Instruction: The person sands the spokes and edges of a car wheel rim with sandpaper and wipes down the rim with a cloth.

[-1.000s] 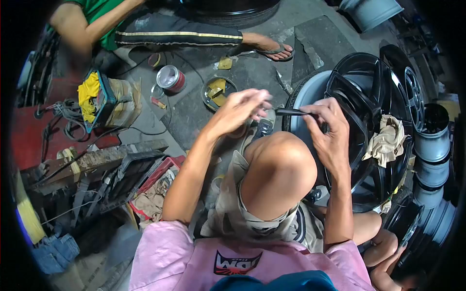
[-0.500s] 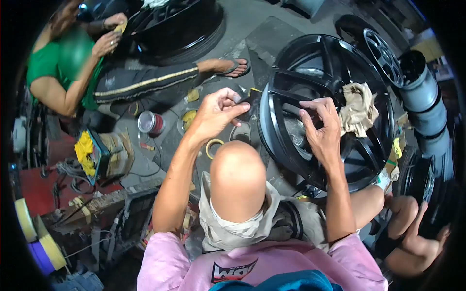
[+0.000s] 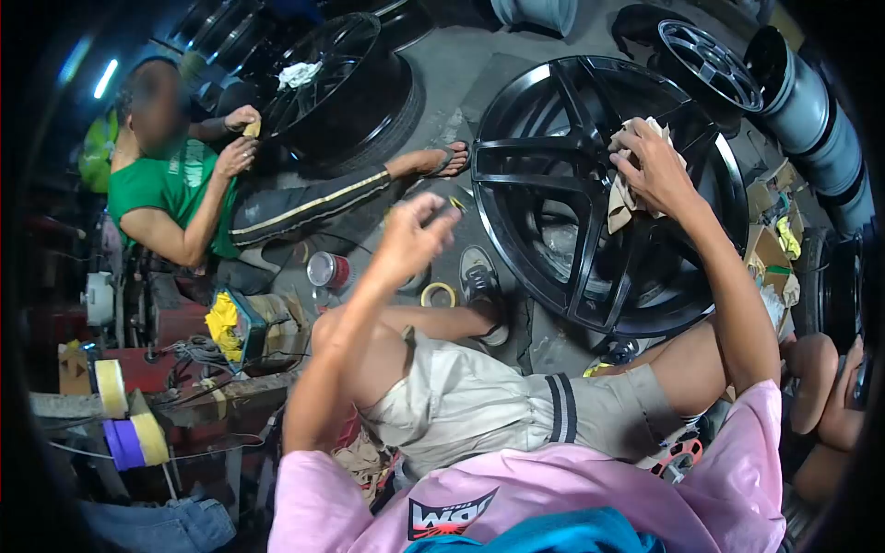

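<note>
We see the right hand (image 3: 658, 173) with fingers parted and half bent over the crumpled beige cloth (image 3: 623, 203), which lies on the black wheel (image 3: 535, 150) near its centre. The left hand (image 3: 413, 238), blurred, hovers beside the wheel, fingers partly curled; we cannot tell whether either hand grips anything.

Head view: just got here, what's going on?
The wearer sits at a large black wheel. Their right hand is at a beige cloth lying on the spokes, fingers bent; a firm grip can't be confirmed. The left hand is raised off the wheel, too blurred to tell what it holds. A co-worker in a green shirt has a yellowish piece in their hands, beside another black wheel.
</note>
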Demonstrator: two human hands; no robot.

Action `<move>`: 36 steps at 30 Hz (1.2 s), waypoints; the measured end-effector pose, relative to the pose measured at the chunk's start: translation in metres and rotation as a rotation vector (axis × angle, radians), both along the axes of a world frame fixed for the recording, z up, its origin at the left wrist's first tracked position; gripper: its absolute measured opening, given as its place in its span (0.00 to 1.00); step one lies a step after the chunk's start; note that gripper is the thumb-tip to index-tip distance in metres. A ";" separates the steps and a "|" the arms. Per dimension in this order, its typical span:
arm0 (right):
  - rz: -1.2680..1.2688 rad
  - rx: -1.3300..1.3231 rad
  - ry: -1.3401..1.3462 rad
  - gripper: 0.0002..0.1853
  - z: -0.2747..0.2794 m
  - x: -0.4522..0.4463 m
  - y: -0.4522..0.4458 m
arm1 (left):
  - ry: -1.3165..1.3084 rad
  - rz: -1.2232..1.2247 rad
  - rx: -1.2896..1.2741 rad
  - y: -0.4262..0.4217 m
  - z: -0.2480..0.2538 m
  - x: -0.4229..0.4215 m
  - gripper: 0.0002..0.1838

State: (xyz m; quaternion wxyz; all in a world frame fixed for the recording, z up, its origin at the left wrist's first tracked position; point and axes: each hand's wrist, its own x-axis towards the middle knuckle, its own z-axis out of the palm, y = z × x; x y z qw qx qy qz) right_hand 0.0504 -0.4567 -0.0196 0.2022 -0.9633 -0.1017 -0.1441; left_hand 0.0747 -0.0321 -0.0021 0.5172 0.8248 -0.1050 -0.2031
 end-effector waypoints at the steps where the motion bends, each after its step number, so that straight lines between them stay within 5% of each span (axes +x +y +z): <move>1: -0.003 0.014 -0.011 0.12 -0.001 -0.002 -0.002 | 0.005 0.015 -0.038 -0.006 -0.020 -0.007 0.15; 5: 0.047 0.002 -0.006 0.11 -0.012 -0.016 -0.010 | 0.110 0.270 -0.139 -0.035 -0.068 -0.020 0.14; 12: 0.138 0.007 -0.046 0.11 -0.021 -0.020 -0.023 | 0.028 0.455 -0.136 -0.054 -0.072 -0.028 0.14; 36: 0.127 -0.012 -0.053 0.12 -0.025 -0.019 -0.019 | -0.257 0.568 -0.146 -0.071 -0.094 -0.028 0.19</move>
